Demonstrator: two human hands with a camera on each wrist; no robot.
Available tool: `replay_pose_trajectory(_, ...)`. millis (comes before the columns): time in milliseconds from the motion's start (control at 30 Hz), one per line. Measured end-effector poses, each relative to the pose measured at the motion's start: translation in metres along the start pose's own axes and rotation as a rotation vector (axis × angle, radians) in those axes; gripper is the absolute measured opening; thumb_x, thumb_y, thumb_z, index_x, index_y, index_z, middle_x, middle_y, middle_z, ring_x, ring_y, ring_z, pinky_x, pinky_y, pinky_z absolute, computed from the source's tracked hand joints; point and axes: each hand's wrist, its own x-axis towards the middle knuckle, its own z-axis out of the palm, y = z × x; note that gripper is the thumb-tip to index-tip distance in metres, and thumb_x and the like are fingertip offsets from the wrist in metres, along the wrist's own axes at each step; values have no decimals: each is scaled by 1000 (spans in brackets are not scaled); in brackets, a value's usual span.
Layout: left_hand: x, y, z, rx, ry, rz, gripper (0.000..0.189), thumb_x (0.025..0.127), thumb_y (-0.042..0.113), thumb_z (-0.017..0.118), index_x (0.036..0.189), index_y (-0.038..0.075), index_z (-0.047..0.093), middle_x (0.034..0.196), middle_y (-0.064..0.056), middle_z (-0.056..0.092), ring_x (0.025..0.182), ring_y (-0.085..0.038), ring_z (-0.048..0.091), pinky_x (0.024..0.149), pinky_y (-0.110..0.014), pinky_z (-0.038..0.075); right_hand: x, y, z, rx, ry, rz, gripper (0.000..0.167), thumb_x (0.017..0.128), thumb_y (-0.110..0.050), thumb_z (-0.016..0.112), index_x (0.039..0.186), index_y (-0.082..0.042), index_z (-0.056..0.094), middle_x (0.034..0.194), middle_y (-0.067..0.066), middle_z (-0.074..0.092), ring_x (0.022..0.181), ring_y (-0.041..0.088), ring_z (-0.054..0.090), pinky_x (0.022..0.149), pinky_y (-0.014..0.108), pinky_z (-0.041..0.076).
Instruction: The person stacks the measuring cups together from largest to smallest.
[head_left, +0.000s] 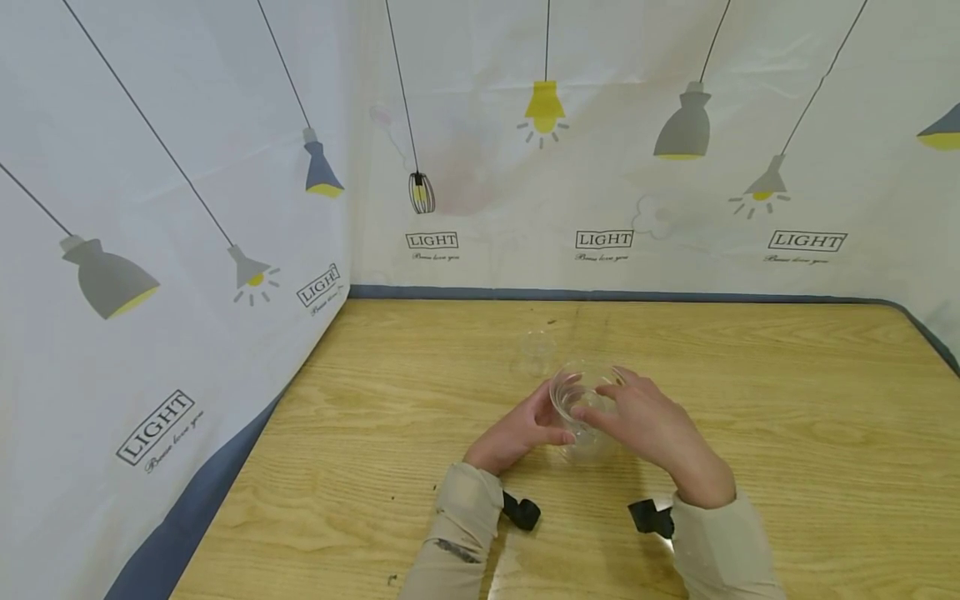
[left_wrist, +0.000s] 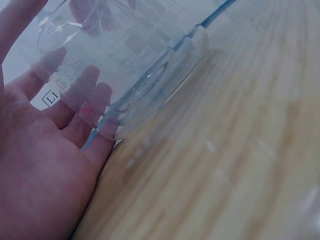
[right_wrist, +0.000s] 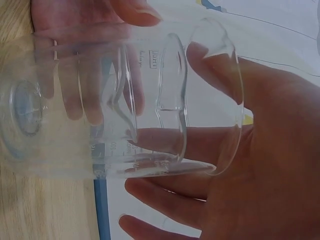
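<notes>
A clear glass beaker (head_left: 588, 450) with printed measuring marks stands upright on the table, a smaller glass beaker (right_wrist: 172, 100) nested inside. Around the outer beaker's side, my left hand (head_left: 517, 433) holds on, thumb in front; in the left wrist view its fingers (left_wrist: 90, 85) show through the glass. From the right, my right hand (head_left: 652, 421) reaches over the rim. Its thumb and index finger dip into the mouth at the inner beaker's rim, while the other fingers stay outside. Overlapping clear walls partly hide where the fingertips lie on the inner beaker.
Behind the beaker a small clear glass vessel (head_left: 537, 350) stands on the wooden table (head_left: 787, 433). White printed sheets (head_left: 480, 167) wall off the back and left sides. Black straps (head_left: 521, 510) hang by both wrists.
</notes>
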Motion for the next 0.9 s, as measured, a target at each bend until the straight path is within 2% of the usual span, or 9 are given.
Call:
replay_pose_trajectory(200,-1,1,0,1,0,-2,78,84,0,59,141,34,18,145,13,20,132,-10,19,101,-29,26,0,0,-1,5,7,-9,72,84,-60,43,122,1,53,139,25,26,124,43,27,84,63,31)
replay_pose_trajectory(467,-1,2,0,5,-11,11,80,85,1,58,145,22,10,149,1,13,133,-13,17,102,-30,24,0,1,-1,8,22,-30,78,82,-65,39,121,1,53,138,26,28,123,43,29,86,62,31)
replay_pose_trajectory(700,-1,1,0,10,-5,2,79,85,-2,56,144,23,10,148,1,13,133,-12,17,102,-31,25,0,1,0,19,18,-29,86,79,-71,34,122,1,53,139,25,27,123,43,28,87,61,30)
replay_pose_trajectory(900,-1,1,0,15,1,-1,76,85,2,58,141,33,18,146,8,19,132,-10,19,101,-29,26,-1,-1,-3,26,16,-20,88,78,-72,33,121,2,53,139,26,26,122,43,31,86,61,31)
